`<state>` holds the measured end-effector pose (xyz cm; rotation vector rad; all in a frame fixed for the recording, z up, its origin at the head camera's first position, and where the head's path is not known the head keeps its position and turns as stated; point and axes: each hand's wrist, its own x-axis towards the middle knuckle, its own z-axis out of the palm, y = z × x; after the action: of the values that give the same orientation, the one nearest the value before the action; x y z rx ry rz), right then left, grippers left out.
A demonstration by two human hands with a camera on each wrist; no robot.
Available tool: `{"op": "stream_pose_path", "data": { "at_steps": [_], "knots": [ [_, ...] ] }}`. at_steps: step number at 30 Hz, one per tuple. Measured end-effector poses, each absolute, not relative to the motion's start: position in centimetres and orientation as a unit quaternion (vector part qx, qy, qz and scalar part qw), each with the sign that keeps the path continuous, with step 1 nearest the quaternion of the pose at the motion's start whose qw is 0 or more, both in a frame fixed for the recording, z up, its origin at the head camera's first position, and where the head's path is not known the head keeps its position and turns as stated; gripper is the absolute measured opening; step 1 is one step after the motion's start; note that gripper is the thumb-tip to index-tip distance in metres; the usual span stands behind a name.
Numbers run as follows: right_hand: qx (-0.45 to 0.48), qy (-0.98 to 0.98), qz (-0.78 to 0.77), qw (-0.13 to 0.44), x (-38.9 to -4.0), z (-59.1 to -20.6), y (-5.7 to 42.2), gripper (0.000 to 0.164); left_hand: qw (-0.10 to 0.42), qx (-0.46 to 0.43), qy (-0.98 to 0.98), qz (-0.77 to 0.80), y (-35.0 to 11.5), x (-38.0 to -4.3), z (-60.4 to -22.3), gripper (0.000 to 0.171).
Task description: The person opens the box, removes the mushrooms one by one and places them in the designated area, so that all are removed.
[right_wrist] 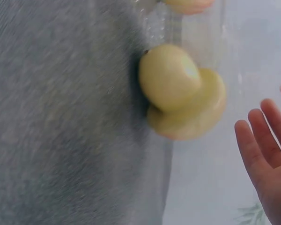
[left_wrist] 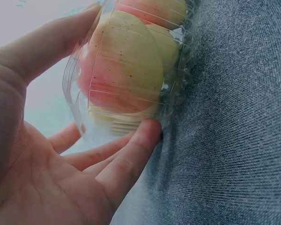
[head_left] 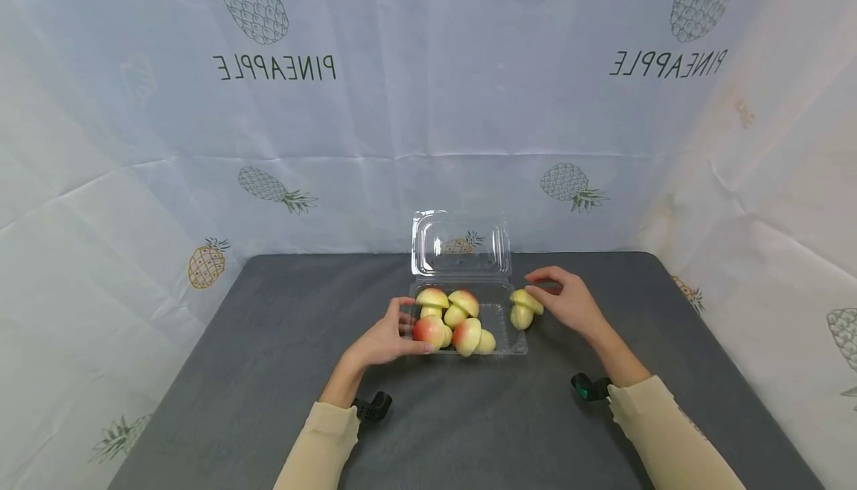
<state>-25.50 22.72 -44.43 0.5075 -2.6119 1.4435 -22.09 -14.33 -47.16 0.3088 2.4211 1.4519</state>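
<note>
A clear plastic clamshell container [head_left: 497,300] lies on the table, its lid [head_left: 462,241] raised at the back. Several mushroom-shaped pieces [head_left: 428,331], yellow with red-blushed caps, fill its left and middle. My left hand [head_left: 384,335] grips the container's left end, thumb at the front and fingers around the side; the left wrist view shows a red-and-yellow cap [left_wrist: 124,65] through the plastic. At the container's right edge is a yellow-green mushroom-shaped piece [head_left: 521,317]. Beside it is my right hand [head_left: 565,298]; in the right wrist view the extended fingers [right_wrist: 267,140] stand apart from that piece.
The dark grey cloth-covered table [head_left: 288,371] spreads out around the container. Behind it hangs a pale curtain [head_left: 428,103] with pineapple prints. Black wrist-worn devices [head_left: 373,406] sit below both hands.
</note>
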Motion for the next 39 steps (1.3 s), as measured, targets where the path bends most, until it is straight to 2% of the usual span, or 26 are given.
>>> {"op": "stream_pose_path", "data": {
  "at_steps": [23,39],
  "knots": [
    [0.179,-0.852,0.485,0.086,-24.1,-42.2,19.6,0.031,0.15,0.099,0.848,0.498,-14.1,-22.1,-47.3,0.096],
    [0.177,-0.848,0.495,0.067,-24.4,-41.8,17.4,0.035,0.141,0.097,0.851,0.496,-14.3,-22.1,-47.3,0.096]
  ]
}}
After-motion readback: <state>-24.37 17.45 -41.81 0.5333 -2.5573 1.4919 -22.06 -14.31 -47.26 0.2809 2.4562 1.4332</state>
